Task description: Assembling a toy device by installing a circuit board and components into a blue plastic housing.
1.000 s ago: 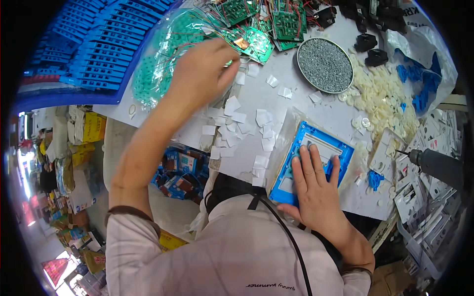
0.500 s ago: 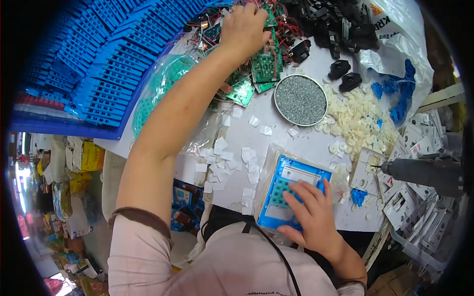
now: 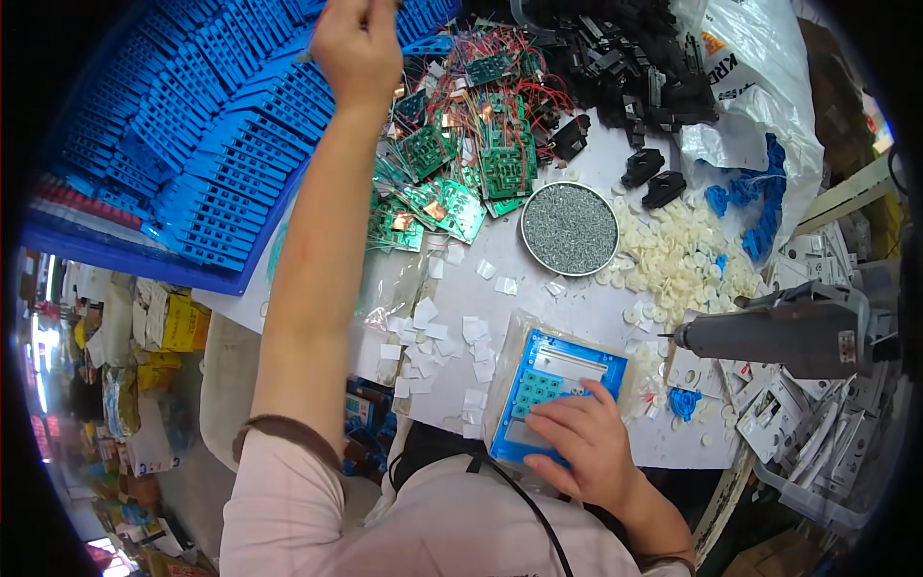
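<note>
My left arm reaches to the top edge, where my left hand (image 3: 358, 53) is over the stacked blue plastic housings (image 3: 216, 163). Its fingers look curled and are partly cut off; what they hold, if anything, is hidden. At the front of the table lies a blue calculator-like housing (image 3: 520, 444) with a teal rubber keypad (image 3: 536, 392) in its left part. Clear plastic bagging sits beneath it. My right hand (image 3: 584, 438) rests on its lower right, fingers stretched out across the face.
Wired green circuit boards (image 3: 507, 168) heap at the back, beside black plastic parts (image 3: 630, 58). A round dish of small screws (image 3: 570, 228) stands mid-table, near cream plastic pieces (image 3: 683, 255). White squares (image 3: 423, 346) are scattered left of the housing. A grey electric screwdriver (image 3: 769, 335) points in from the right.
My left hand has moved left from the circuit boards to the blue housings. My right hand stays on the housing with its fingers drawn a little lower. The whole view has shifted slightly.
</note>
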`<state>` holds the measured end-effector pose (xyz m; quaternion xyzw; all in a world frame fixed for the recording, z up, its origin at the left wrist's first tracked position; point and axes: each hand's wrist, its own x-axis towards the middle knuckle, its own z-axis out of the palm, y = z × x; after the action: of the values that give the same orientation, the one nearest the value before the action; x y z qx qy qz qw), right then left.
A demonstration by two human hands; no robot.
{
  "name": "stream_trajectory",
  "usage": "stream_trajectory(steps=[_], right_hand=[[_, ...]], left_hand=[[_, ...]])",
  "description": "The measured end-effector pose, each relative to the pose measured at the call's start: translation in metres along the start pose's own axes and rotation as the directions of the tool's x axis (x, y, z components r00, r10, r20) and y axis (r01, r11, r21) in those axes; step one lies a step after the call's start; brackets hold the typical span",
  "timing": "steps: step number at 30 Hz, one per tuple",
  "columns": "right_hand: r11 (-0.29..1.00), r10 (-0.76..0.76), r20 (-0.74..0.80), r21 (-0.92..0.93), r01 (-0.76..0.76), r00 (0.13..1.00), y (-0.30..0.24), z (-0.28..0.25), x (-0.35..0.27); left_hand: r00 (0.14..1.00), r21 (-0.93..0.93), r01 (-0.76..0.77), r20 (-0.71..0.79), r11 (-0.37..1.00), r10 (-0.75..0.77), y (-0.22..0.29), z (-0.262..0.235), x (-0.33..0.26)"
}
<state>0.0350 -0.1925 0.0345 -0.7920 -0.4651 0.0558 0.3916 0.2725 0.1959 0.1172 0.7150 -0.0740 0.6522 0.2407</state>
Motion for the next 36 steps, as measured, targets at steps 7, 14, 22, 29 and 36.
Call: stream_trajectory(steps=[7,14,22,29,36], right_hand=[[0.159,0.356,0.067,0.979,-0.131,0.932,0.006,0.007,0.059],[-0.125,0.340,0.142,0.987,-0.105,0.930,0.018,0.012,0.052],[0.087,0.401,0.256,0.945,-0.315,0.880,0.011,0.008,0.058],[0.187,0.253,0.705,0.636,-0.749,0.662,0.042,-0.005,0.038],[0.611,0.346,-0.044,0.768,-0.189,0.937,-0.015,-0.006,0.050]], left_hand=[[0.729,-0.258,-0.214,0.600,0.942,0.330,0.162,-0.121,-0.077],[0.701,-0.265,0.237,0.713,0.935,0.025,0.213,-0.188,-0.140],[0.063,0.091,0.952,0.877,0.293,-0.476,0.221,-0.179,-0.147],[0.685,-0.169,0.641,0.566,0.749,-0.458,0.206,-0.171,-0.135],[0.658,-0.131,0.264,0.749,0.956,-0.079,0.229,-0.159,-0.114]])
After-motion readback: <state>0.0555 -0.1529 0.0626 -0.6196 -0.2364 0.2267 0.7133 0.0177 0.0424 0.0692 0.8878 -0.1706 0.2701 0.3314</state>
